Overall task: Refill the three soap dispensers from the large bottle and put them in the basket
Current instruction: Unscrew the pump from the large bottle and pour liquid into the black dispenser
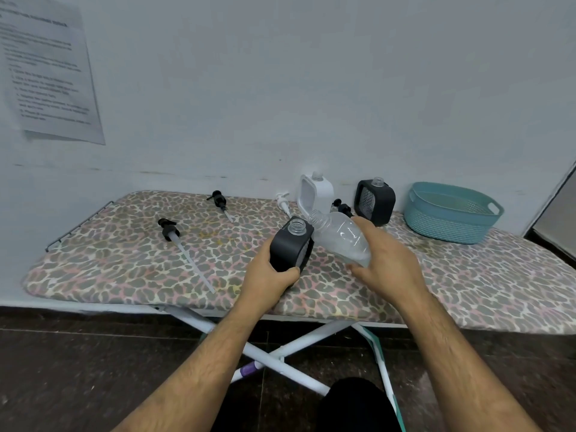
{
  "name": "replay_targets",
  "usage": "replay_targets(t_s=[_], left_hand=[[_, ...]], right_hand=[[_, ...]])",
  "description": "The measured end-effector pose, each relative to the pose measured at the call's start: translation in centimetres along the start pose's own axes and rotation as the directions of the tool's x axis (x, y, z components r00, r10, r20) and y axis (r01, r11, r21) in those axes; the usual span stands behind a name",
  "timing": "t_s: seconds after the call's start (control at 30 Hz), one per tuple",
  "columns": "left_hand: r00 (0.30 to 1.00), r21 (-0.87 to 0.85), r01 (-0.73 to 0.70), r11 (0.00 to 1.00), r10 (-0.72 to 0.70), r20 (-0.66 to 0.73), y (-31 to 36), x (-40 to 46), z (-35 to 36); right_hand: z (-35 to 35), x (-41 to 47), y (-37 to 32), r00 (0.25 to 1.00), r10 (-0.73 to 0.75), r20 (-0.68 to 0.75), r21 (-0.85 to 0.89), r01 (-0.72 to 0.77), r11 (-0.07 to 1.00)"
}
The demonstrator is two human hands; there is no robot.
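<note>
Left hand (269, 277) grips a squarish black dispenser (291, 244), neck uncapped; right hand (385, 260) holds a clear ribbed bottle (339, 236) tilted beside it

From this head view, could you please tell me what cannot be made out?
- Notice on the wall: print too blurred to read.
- Soap level in the black dispenser: opaque body, left hand over it.
- Bottle base: behind the right hand.
- Basket floor: hidden by its near wall.

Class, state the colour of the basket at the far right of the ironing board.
The basket is teal, a light blue-green, seen best in the head view.
</note>
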State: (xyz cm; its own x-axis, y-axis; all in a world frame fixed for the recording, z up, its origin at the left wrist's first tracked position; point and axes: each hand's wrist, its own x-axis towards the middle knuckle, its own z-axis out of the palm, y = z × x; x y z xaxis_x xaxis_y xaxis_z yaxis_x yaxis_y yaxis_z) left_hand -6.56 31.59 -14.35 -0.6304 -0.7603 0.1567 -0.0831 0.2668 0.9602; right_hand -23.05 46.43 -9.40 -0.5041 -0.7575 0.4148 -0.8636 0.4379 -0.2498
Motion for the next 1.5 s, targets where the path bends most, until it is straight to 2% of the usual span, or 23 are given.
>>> replay_targets(t_s=[0.13,0.97,1.5], left_hand=[[1.000,0.020,-0.017,1.000,0.017,-0.008,-0.1,0.1,0.0],[0.999,0.027,-0.047,0.999,0.047,-0.002,0.2,-0.2,-0.2],[0.999,0.034,-0.031,0.999,0.031,-0.007,0.3,-0.4,0.0]], right_hand=[[-0.3,0.3,-0.1,0.999,-0.008,0.036,-0.082,0.011,0.997],[-3.0,2.2,-1.5,0.984,0.000,0.179,-0.305,0.055,0.951],[-4.2,2.7,-2.0,0.982,-0.029,0.185,-0.359,0.095,0.929]])
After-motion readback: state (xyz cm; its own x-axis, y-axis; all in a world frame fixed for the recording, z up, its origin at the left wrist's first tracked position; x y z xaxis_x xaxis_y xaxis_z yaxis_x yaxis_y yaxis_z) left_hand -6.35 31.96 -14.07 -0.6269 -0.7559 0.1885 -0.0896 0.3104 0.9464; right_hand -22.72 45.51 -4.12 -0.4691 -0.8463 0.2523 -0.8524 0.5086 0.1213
